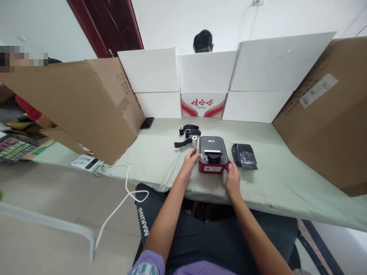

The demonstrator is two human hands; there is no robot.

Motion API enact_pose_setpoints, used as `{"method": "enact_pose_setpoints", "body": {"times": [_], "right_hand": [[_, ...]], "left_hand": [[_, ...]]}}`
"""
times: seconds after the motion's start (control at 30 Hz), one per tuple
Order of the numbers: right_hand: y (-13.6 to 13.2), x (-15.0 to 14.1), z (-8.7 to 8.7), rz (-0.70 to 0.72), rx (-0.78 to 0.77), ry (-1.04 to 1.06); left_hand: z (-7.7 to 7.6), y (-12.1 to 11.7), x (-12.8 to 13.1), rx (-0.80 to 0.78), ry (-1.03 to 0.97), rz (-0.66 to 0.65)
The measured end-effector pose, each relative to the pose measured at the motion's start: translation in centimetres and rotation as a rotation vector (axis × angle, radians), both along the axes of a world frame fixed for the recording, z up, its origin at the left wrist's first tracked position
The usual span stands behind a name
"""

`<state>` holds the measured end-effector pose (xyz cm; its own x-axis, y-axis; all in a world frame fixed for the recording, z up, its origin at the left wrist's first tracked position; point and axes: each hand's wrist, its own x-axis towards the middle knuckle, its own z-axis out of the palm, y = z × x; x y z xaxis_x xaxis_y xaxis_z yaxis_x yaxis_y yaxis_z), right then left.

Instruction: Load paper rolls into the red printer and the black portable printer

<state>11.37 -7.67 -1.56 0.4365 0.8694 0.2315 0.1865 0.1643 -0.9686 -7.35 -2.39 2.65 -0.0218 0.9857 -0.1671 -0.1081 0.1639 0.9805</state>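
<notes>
A small red box-shaped printer (213, 167) with a dark top sits on the table in front of me. My left hand (190, 160) rests against its left side, with the fingers on the edge. Along the right side, my right hand (233, 178) grips the lower edge, and its fingertips are partly hidden. Behind the printer to the left lie a few small rolls (194, 140) with black strips trailing from them. Just right of it is a black device (244, 156) with a dark, shiny flap on its front.
White boxes (206, 72) form a wall at the back. Large cardboard boxes stand on the left (94, 103) and right (323, 122). A phone (147, 123) lies by the left box. A white power strip (86, 162) trails its cable (126, 183) off the table's front edge. A person's head (203, 41) shows beyond.
</notes>
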Motion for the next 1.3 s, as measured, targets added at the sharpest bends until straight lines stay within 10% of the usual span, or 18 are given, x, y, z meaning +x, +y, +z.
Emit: {"method": "enact_pose_setpoints", "body": {"times": [0.57, 0.73, 0.87, 1.0, 1.17, 1.3], "right_hand": [[0.3, -0.3, -1.6, -0.069, 0.039, 0.19], [0.3, -0.3, -1.4, -0.076, 0.045, 0.194], [0.2, -0.2, -1.3, -0.069, 0.042, 0.193], [0.2, -0.1, -1.5, -0.075, 0.03, 0.208], [0.0, 0.0, -1.3, -0.072, 0.013, 0.174], [-0.3, -0.1, -1.0, -0.065, 0.005, 0.195]], "left_hand": [[-0.8, 0.5, -0.5, 0.169, -0.098, -0.051], [2.5, 2.7, -0.5, 0.55, 0.499, -0.06], [6.7, 6.0, 2.2, 0.613, 1.142, -0.598], [8.9, 7.9, 5.5, 0.413, 1.555, -0.811], [9.5, 6.7, 4.6, 0.489, 1.461, -0.771], [8.9, 5.2, -0.3, 0.612, 0.959, -0.524]]}}
